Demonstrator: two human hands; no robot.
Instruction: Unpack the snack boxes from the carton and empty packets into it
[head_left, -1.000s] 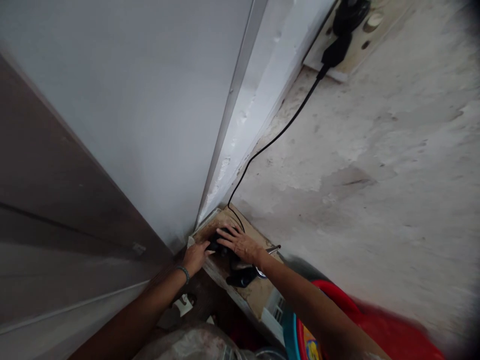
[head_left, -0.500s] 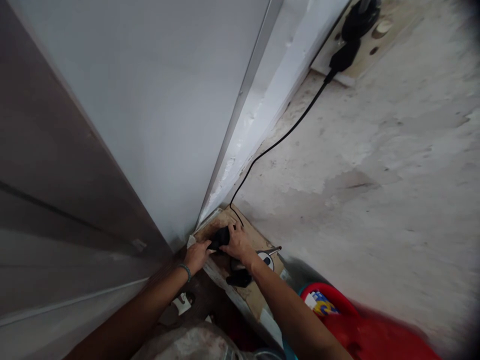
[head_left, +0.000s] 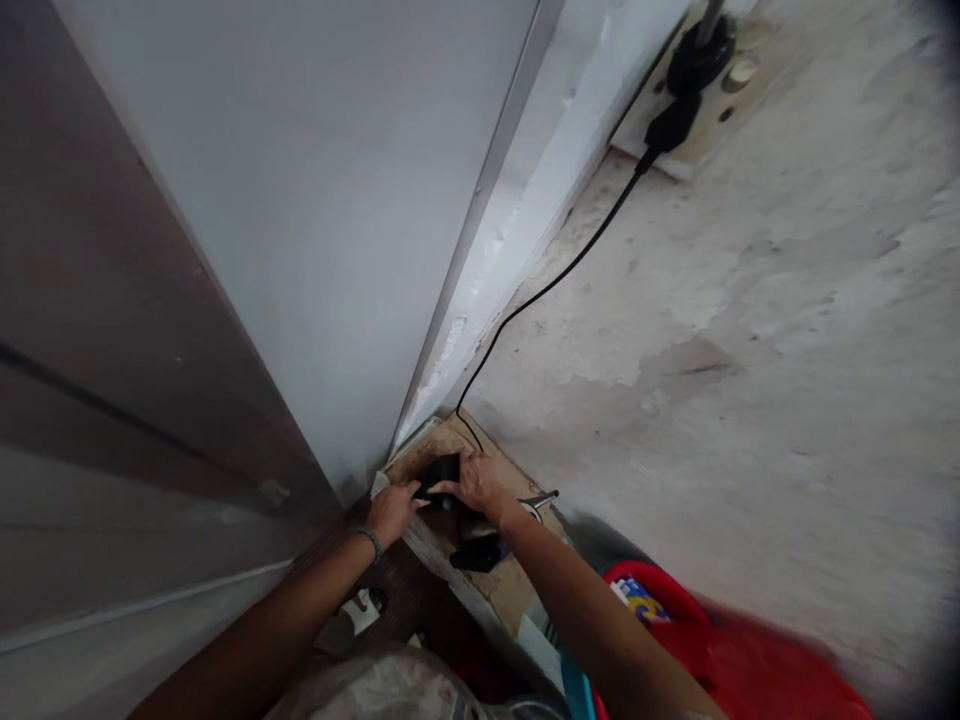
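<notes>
1. Both bare hands meet over a small black device (head_left: pixel 439 468) that sits at the far corner of a worn wooden shelf (head_left: pixel 517 590), where a white door frame (head_left: pixel 517 210) joins a stained plaster wall (head_left: pixel 720 350).
2. The left hand (head_left: pixel 391 512), a beaded bracelet (head_left: pixel 369 541) at its wrist, has its fingertips against the near left end of the black device; fingers are curled toward it, but whether they close around it or only press on it cannot be told at this size.
3. The right hand (head_left: pixel 478 483) lies on top of the device from the right side, fingers spread and bent over it; how firmly it grips cannot be made out either.
4. A thin black cable (head_left: pixel 555 280) runs from the shelf corner beside the device up along the wall to a black plug (head_left: pixel 671 122) seated in a wall socket plate (head_left: pixel 720 100) at the top of the view.
5. Just behind the right wrist, a second dark object (head_left: pixel 476 553) rests on the shelf, with a metal piece (head_left: pixel 546 497) showing past the forearm.
6. Below the shelf on the right, a red tub (head_left: pixel 750 670) holds a colourful printed packet (head_left: pixel 637 600); a crumpled clear plastic bag (head_left: pixel 390 690) lies at the bottom edge.
7. A grey panel (head_left: pixel 112 420) fills the left side.
</notes>
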